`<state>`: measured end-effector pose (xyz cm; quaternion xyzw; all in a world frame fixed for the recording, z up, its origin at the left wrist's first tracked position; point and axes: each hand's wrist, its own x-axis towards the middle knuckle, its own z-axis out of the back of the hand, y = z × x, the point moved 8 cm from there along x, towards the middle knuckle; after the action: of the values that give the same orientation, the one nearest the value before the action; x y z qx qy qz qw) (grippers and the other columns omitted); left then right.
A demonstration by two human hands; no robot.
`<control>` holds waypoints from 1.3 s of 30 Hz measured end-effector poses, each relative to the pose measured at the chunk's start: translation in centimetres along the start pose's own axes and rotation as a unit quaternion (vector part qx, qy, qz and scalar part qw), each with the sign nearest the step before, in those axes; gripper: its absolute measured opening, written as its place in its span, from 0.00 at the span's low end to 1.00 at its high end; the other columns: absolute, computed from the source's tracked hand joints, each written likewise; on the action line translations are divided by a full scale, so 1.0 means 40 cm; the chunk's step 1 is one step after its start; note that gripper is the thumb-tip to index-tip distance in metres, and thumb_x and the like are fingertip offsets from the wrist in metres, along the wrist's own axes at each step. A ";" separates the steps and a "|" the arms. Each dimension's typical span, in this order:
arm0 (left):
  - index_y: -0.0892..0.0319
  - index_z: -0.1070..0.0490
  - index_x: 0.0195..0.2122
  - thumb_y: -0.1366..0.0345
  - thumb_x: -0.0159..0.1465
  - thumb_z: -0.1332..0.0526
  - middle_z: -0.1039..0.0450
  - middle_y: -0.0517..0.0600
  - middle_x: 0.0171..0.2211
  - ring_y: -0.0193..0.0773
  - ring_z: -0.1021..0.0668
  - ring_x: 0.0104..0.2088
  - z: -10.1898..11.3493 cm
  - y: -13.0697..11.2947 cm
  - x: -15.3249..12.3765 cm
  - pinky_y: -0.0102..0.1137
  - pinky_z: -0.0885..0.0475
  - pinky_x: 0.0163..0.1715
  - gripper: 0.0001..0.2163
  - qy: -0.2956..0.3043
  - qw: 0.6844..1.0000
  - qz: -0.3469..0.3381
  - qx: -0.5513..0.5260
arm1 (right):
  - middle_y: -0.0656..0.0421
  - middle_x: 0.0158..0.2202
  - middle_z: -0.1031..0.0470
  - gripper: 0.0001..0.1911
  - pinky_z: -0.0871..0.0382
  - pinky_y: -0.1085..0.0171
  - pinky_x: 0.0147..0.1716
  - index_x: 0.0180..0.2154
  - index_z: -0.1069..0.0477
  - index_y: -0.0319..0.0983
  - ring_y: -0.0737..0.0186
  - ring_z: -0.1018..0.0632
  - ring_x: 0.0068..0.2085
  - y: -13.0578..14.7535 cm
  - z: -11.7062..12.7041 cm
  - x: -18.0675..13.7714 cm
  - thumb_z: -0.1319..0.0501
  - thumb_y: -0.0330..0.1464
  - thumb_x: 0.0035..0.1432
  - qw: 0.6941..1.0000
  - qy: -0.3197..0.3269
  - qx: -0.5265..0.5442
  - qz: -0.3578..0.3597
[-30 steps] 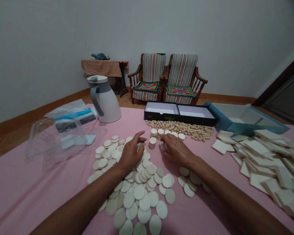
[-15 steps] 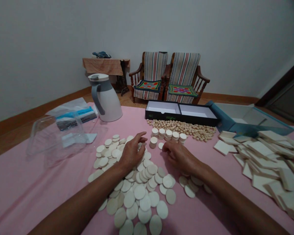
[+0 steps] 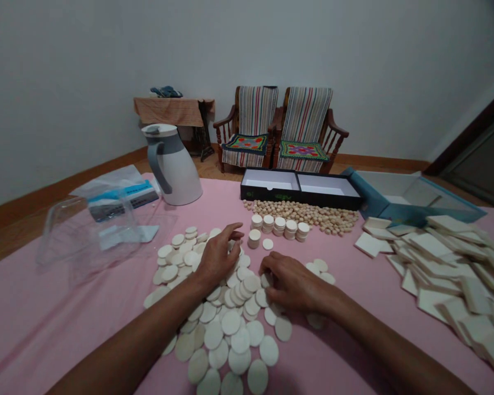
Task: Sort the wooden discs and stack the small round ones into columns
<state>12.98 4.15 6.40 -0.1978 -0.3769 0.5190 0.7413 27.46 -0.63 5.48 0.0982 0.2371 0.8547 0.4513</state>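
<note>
A loose pile of pale round wooden discs (image 3: 230,322) spreads over the pink cloth before me. My left hand (image 3: 220,253) rests on the pile's upper part, fingers stretched forward and a little apart, holding nothing. At the pile's right edge, my right hand (image 3: 294,282) curls its thumb and fingers round one wooden disc (image 3: 266,280). Beyond the hands stands a row of several short disc stacks (image 3: 279,225). One more stack (image 3: 254,238) is in front of the row's left end, with a single flat disc (image 3: 267,244) beside it. More discs (image 3: 321,267) lie partly hidden behind my right hand.
Small wooden beads (image 3: 304,213) lie along a black two-part box (image 3: 300,195). Square wooden tiles (image 3: 448,269) are heaped at the right, near a blue box (image 3: 420,197). A white jug (image 3: 177,170) and a clear plastic tray (image 3: 86,233) stand at the left.
My right hand has drawn back from the single disc by the stacks, towards me and onto the pile's right edge. The left hand has stayed on the pile. The view has shifted slightly.
</note>
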 end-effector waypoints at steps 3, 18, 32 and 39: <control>0.56 0.37 0.53 0.73 0.59 0.45 0.22 0.50 0.42 0.38 0.21 0.43 -0.001 0.000 -0.001 0.36 0.26 0.45 0.20 0.001 1.000 -0.005 0.000 | 0.56 0.38 0.34 0.11 0.45 0.65 0.32 0.39 0.35 0.38 0.63 0.33 0.35 -0.036 0.021 0.013 0.44 0.27 0.50 0.997 -0.059 -0.045 -0.038; 0.56 0.36 0.52 0.74 0.58 0.45 0.22 0.50 0.41 0.38 0.21 0.42 -0.003 0.002 0.000 0.36 0.27 0.45 0.20 0.004 1.000 -0.001 0.013 | 0.54 0.39 0.33 0.08 0.42 0.64 0.35 0.38 0.34 0.38 0.60 0.32 0.38 -0.094 0.051 0.031 0.44 0.27 0.53 0.985 -0.136 -0.061 -0.081; 0.57 0.34 0.51 0.74 0.58 0.45 0.22 0.50 0.41 0.38 0.21 0.42 -0.004 0.002 -0.001 0.35 0.26 0.44 0.19 0.001 1.000 -0.010 0.002 | 0.54 0.37 0.29 0.08 0.39 0.64 0.35 0.38 0.30 0.37 0.62 0.30 0.36 -0.094 0.098 0.026 0.45 0.27 0.56 0.990 -0.134 -0.010 -0.049; 0.57 0.34 0.51 0.74 0.57 0.45 0.22 0.50 0.41 0.38 0.20 0.42 0.001 -0.006 -0.002 0.36 0.27 0.45 0.19 0.005 1.000 -0.005 0.011 | 0.59 0.38 0.30 0.19 0.40 0.67 0.32 0.40 0.33 0.39 0.63 0.30 0.36 0.002 0.038 -0.054 0.34 0.30 0.42 0.987 0.152 0.019 0.037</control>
<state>13.10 3.97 6.55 -0.1903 -0.3679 0.5187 0.7479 29.20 -1.94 6.93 -0.0155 0.3158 0.8709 0.3763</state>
